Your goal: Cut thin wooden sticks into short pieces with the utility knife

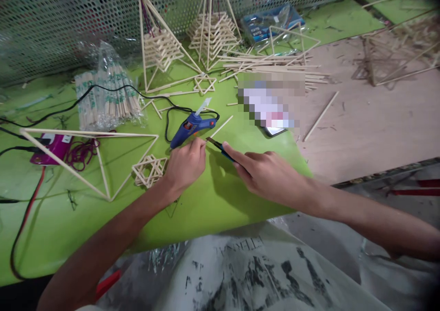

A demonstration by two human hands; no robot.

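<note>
My left hand is closed, its fingertips pinched round the lower end of a thin wooden stick that points up and to the right. In my right hand is a utility knife, its blade extended and close to the stick beside my left fingertips. Whether the blade touches the wood I cannot tell. Just behind my left hand lies a blue hot glue gun with a clear glue stick in its back. A small star-shaped stick frame sits left of my left wrist.
A large triangular stick frame and a purple power strip lie left, with cords across the green surface. Bagged sticks, two hanging-tier pyramids and loose sticks stand farther back. A blurred phone is right.
</note>
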